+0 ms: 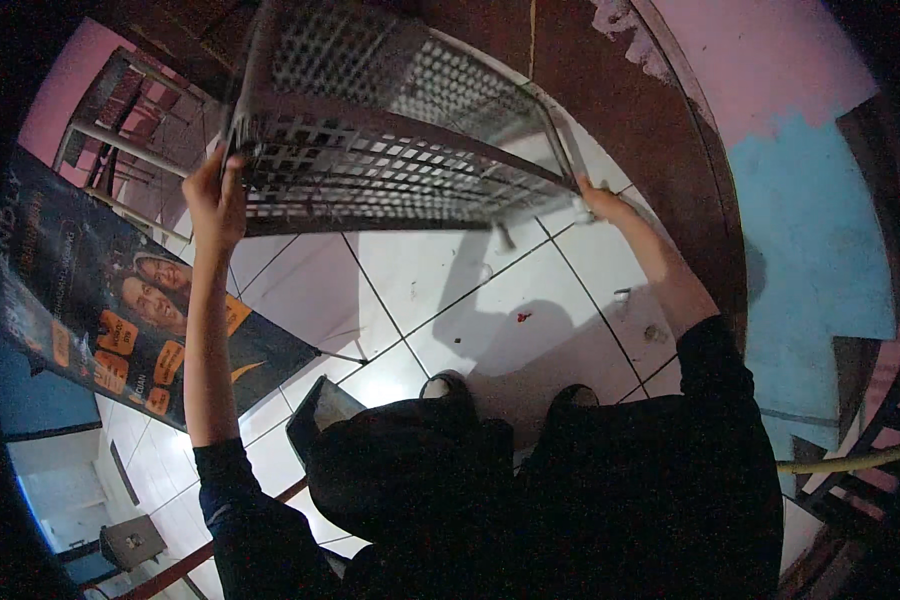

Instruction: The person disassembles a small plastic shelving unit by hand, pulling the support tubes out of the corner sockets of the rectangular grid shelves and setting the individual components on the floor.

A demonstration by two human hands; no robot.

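A grey frame with perforated lattice panels [370, 165], which looks like a rack or chair, is held up above the floor in front of me. Its far part is dim and blurred. My left hand [217, 205] is closed round its left side bar. At its right end, my right hand [605, 200] grips the bar near the lower corner. A pale foot [504, 238] sticks out below the lower edge. Both arms are stretched forward, and the frame's shadow falls on the tiles.
White floor tiles [470, 290] carry small bits of debris, one a red scrap [523, 317]. A dark printed banner [120, 290] lies at the left, below a metal-framed chair [135, 140]. Near my legs is a dark angular container [320, 410]. A pink and blue wall [800, 220] stands right.
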